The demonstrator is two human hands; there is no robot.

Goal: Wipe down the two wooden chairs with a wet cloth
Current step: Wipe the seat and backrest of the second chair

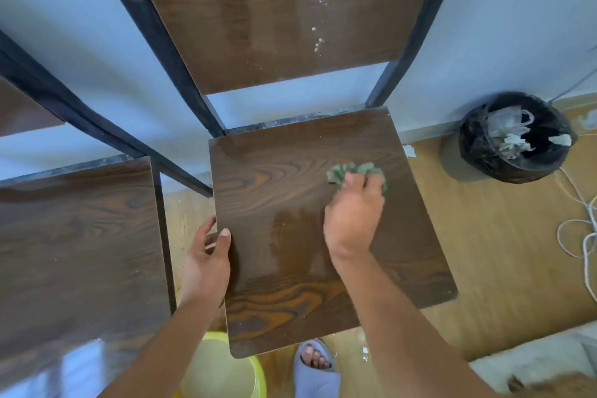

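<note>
Right hand [353, 213] hides most of cloth [342, 171].

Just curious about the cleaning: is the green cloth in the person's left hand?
No, the right hand presses the green cloth on the chair seat; the left hand grips its edge.

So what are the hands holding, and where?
The right hand presses a bunched green cloth under its fingers; the left hand grips the chair seat by its left edge.

Nothing here can be read: no words, labels, brand marks, numbers or signs show anywhere around the hands.
</note>
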